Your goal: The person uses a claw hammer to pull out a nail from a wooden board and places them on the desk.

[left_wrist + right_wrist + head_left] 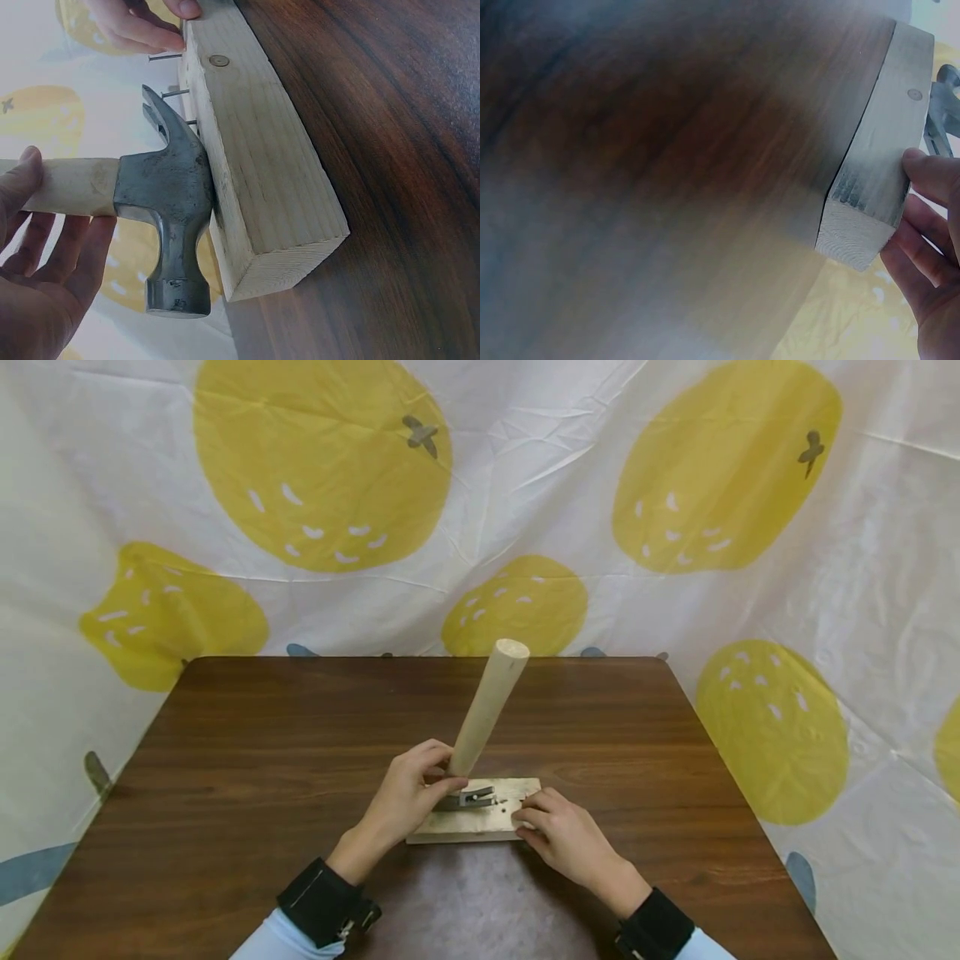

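Note:
A claw hammer rests with its steel head on a pale wooden block, its thick wooden handle tilting up and away. My left hand holds the handle just above the head, thumb on one side and fingers on the other. In the left wrist view, nails stick out of the block's top beside the claw. My right hand grips the block's right end; in the right wrist view its thumb presses the near long side. The fingertips beyond the block are partly hidden.
The block lies on a dark brown wooden table. Behind and beside the table hangs a white curtain printed with yellow fruit. Each wrist wears a black strap.

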